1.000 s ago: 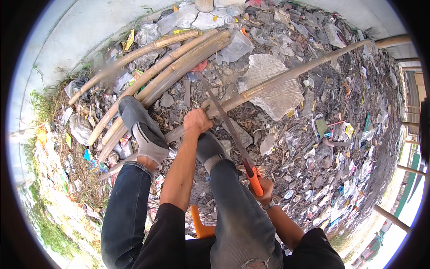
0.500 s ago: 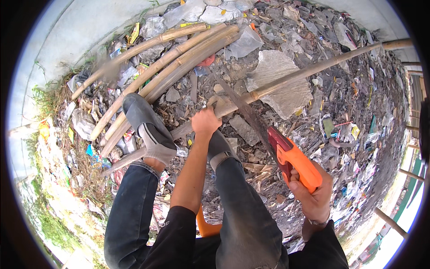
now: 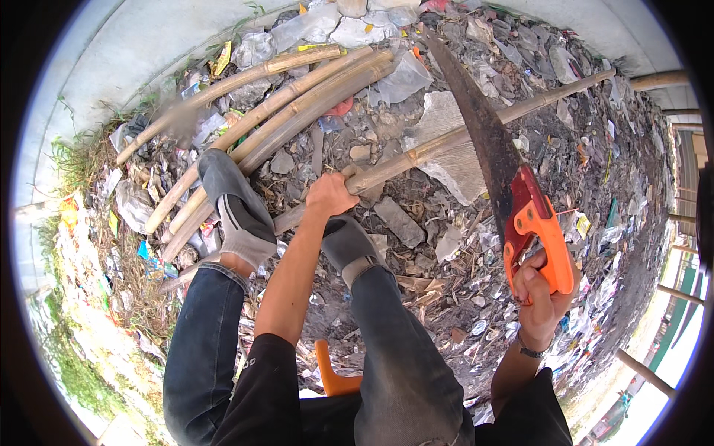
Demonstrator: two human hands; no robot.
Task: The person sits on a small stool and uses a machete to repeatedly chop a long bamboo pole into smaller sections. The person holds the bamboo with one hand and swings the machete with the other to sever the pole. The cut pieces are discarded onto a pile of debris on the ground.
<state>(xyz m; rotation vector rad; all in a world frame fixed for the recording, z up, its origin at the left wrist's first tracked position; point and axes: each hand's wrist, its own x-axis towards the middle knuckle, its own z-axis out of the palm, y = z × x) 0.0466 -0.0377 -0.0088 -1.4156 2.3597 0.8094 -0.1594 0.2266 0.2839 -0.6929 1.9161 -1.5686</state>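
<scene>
My right hand [image 3: 547,290] is closed around the orange handle of a handsaw [image 3: 491,145]. The saw's dark, rusty blade points up and away, passing in front of a long bamboo pole [image 3: 405,165]; it looks raised, though I cannot tell whether it touches. My left hand [image 3: 331,195] grips that pole near its middle, in front of my shoes. From the lower left the pole runs up to the far right, across a flat grey slab [image 3: 446,152]. My left shoe [image 3: 230,186] lies over its near part, and my right shoe [image 3: 349,241] is close beside it.
Several cut bamboo lengths [image 3: 297,97] lie together at the far left. Plastic scraps, stones and litter cover the ground. A pale wall [image 3: 97,82] curves along the left and back. Posts [image 3: 645,370] stand at the right. An orange piece [image 3: 335,375] shows between my legs.
The saw has lifted from the pole by my left hand and swung to the right, its blade now more upright. The pole has shifted slightly left, still in my left hand.
</scene>
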